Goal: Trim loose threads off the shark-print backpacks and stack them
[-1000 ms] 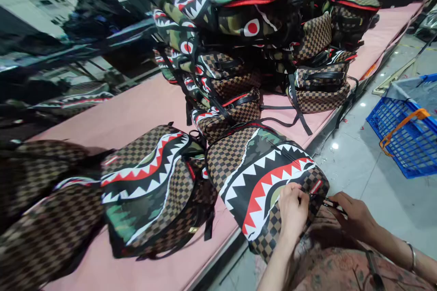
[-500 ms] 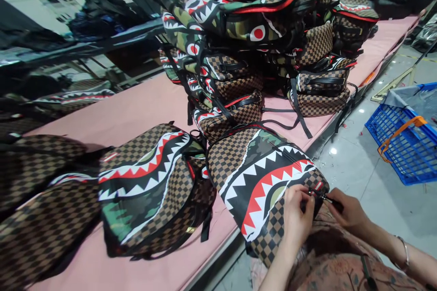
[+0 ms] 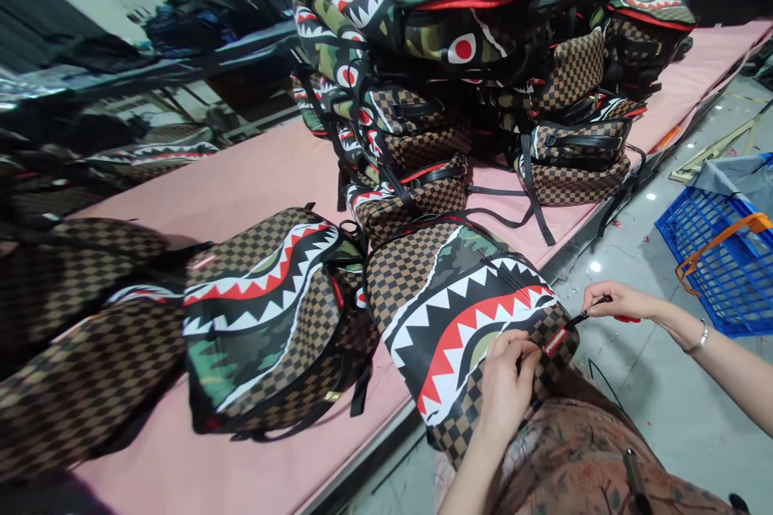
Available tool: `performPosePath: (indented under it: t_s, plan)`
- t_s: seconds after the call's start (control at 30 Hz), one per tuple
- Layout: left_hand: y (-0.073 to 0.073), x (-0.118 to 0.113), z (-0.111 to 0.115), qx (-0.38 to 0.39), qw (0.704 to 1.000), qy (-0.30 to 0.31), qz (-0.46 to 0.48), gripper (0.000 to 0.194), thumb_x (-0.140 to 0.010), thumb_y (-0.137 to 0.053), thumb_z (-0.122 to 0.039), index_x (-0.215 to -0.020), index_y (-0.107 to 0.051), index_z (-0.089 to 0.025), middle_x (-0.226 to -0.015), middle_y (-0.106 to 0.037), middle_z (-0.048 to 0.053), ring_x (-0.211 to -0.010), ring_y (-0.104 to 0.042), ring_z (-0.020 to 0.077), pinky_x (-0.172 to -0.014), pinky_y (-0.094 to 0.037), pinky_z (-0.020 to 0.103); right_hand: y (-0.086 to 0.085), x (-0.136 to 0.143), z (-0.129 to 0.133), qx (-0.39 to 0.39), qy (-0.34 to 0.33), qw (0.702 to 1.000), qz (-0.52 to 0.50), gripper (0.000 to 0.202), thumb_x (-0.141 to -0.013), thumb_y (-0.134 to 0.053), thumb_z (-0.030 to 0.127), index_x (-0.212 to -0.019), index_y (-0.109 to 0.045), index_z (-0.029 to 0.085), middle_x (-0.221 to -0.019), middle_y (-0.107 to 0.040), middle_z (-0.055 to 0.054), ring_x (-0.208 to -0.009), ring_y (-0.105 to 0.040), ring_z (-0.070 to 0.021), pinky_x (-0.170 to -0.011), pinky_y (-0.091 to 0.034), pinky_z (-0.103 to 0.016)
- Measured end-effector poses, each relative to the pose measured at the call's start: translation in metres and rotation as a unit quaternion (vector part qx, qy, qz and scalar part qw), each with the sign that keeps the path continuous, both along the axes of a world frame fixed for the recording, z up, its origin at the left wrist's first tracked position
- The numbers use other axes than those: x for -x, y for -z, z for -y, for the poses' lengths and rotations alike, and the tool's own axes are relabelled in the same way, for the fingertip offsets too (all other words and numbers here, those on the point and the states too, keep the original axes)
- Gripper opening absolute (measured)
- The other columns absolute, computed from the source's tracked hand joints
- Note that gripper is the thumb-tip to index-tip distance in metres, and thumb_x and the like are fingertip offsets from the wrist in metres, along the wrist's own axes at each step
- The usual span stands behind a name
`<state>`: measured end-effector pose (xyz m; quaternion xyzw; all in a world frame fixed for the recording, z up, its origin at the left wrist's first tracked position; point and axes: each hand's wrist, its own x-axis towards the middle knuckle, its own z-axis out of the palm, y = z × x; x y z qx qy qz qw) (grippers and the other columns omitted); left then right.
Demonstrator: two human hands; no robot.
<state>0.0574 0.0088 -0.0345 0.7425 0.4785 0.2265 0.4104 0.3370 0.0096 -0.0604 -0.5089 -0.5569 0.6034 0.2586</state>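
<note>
A backpack [image 3: 447, 310] with brown checks, camouflage and a shark-mouth print lies tilted from the table's edge toward my lap. My left hand [image 3: 508, 374] is on its near part with fingers bent and closed, beside a small red label [image 3: 554, 340]. To the right, my right hand [image 3: 609, 302] pinches a thin black piece [image 3: 580, 317] that reaches the backpack's edge. Whether that piece is a pull, a cord or a tool is too small to tell. Something small and red shows under the right hand.
A similar backpack [image 3: 259, 322] lies to the left on the pink table [image 3: 254, 169], beside darker checked bags [image 3: 109, 370]. Stacked backpacks [image 3: 423, 121] rise at the back. On the floor at right stands a blue basket [image 3: 713, 273] with an orange handle.
My right hand has moved right and up, away from the left hand, with the black piece stretching from it. My left hand has shifted slightly left and down, uncovering the red label.
</note>
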Motion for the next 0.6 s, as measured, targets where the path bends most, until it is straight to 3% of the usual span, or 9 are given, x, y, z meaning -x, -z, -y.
performPosePath:
  t_s: [0.13, 0.27, 0.43, 0.6]
  plan:
    - [0.001, -0.014, -0.005, -0.021, 0.998, -0.019, -0.052, 0.010, -0.077, -0.053, -0.020, -0.073, -0.062, -0.020, -0.099, -0.057, 0.007, -0.096, -0.052, 0.0234, -0.084, -0.042, 0.042, 0.002, -0.003, -0.010, 0.008, -0.023, 1.000, -0.009, 0.033, -0.072, -0.064, 0.046, -0.076, -0.060, 0.014, -0.066, -0.056, 0.001, -0.058, -0.047, -0.0086, -0.053, -0.034, -0.021]
    - [0.004, -0.024, -0.006, -0.013, 0.999, -0.013, -0.039, 0.008, -0.074, -0.054, -0.015, -0.068, -0.059, -0.019, -0.097, -0.056, 0.006, -0.094, -0.051, 0.0221, -0.083, -0.042, 0.041, 0.002, 0.000, -0.015, 0.018, -0.042, 0.999, -0.016, 0.036, -0.070, -0.064, 0.049, -0.074, -0.060, 0.013, -0.065, -0.056, 0.001, -0.058, -0.047, -0.0087, -0.054, -0.035, -0.021]
    - [0.008, -0.022, -0.008, 0.000, 1.000, -0.014, 0.002, 0.011, -0.076, -0.050, -0.013, -0.068, -0.056, -0.018, -0.098, -0.055, 0.006, -0.095, -0.051, 0.0206, -0.084, -0.041, 0.039, 0.001, 0.009, -0.022, 0.019, -0.052, 0.998, -0.020, 0.039, -0.064, -0.067, 0.051, -0.071, -0.060, 0.013, -0.068, -0.057, 0.000, -0.063, -0.051, -0.0108, -0.057, -0.039, -0.023]
    - [0.005, -0.016, -0.011, 0.019, 0.999, -0.031, 0.008, 0.016, -0.081, -0.046, -0.018, -0.069, -0.055, -0.018, -0.100, -0.055, 0.007, -0.097, -0.051, 0.0209, -0.086, -0.041, 0.039, 0.001, 0.003, -0.026, 0.010, -0.053, 0.998, -0.022, 0.036, -0.067, -0.066, 0.049, -0.071, -0.060, 0.014, -0.068, -0.057, 0.001, -0.062, -0.050, -0.0101, -0.057, -0.039, -0.023]
